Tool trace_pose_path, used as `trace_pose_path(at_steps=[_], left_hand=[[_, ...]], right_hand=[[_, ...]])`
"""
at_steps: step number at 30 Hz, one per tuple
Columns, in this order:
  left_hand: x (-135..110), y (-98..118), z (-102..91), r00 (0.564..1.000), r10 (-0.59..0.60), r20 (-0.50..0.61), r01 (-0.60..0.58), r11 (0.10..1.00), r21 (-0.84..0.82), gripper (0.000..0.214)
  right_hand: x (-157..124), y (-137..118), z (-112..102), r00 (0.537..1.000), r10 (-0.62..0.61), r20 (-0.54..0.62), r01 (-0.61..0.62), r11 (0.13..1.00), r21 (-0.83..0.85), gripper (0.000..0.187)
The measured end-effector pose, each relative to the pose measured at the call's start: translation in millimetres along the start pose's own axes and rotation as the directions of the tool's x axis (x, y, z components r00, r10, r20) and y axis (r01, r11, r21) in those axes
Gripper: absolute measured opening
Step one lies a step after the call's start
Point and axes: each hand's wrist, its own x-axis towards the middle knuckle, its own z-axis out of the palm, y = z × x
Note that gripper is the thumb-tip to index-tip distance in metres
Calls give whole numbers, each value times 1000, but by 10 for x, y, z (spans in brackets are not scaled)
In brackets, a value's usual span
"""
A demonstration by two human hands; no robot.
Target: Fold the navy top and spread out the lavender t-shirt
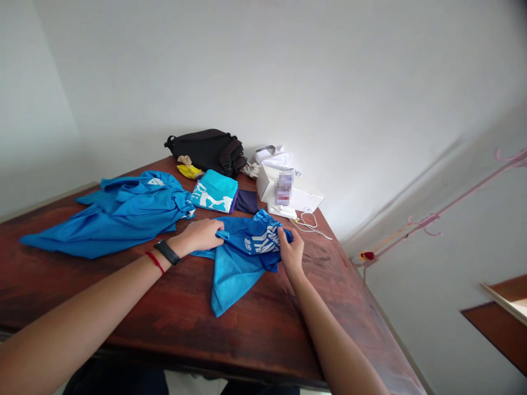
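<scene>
A blue garment with white lettering [242, 263] lies partly spread on the dark wooden table [164, 307], one lighter blue corner pointing toward me. My left hand [205, 235], with a black band and red string at the wrist, grips its left side. On the right side, my right hand [291, 249] pinches the cloth near the print, thumb on top. To the left rests another blue garment [123, 219], loosely heaped. Behind my hands is a folded turquoise cloth [216, 189] with a white print, beside a dark folded cloth [247, 202].
A black bag [206, 148] stands against the wall, with a yellow item [189, 171] in front. A white box [304, 197], a device with a blurred screen [283, 189] and a white cable [308, 222] sit at the back right. A pink rack [432, 216] stands beyond the table's right edge.
</scene>
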Motion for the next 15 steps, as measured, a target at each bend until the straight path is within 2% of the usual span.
trace_pose_path(at_steps=[3, 5, 6, 9, 10, 12, 15], left_hand=[[32, 10, -35, 985, -17, -170, 10, 999, -40, 26], [50, 29, -89, 933, 15, -359, -57, 993, -108, 21], [56, 43, -119, 882, 33, -470, -111, 984, -140, 17], [61, 85, -191, 667, 40, -744, -297, 930, -216, 9], [58, 95, -204, 610, 22, -792, -351, 904, -246, 10], [46, 109, -214, 539, -25, -842, -433, 849, -303, 14], [15, 126, -208, 418, -89, -904, -461, 836, -296, 17]], right_hand=[[30, -25, -43, 996, -8, -85, 8, 1000, -6, 40], [49, -35, -69, 992, -11, -122, 10, 1000, -7, 42], [58, -35, -79, 991, -10, -134, 9, 1000, -6, 42], [80, -18, -89, 991, 15, -134, -16, 1000, -5, 45], [81, -11, -86, 993, 18, -120, -21, 1000, -18, 46], [69, -5, -71, 997, -31, -74, 25, 997, -70, 44], [-3, -29, -31, 970, -221, 104, 235, 959, -155, 57]])
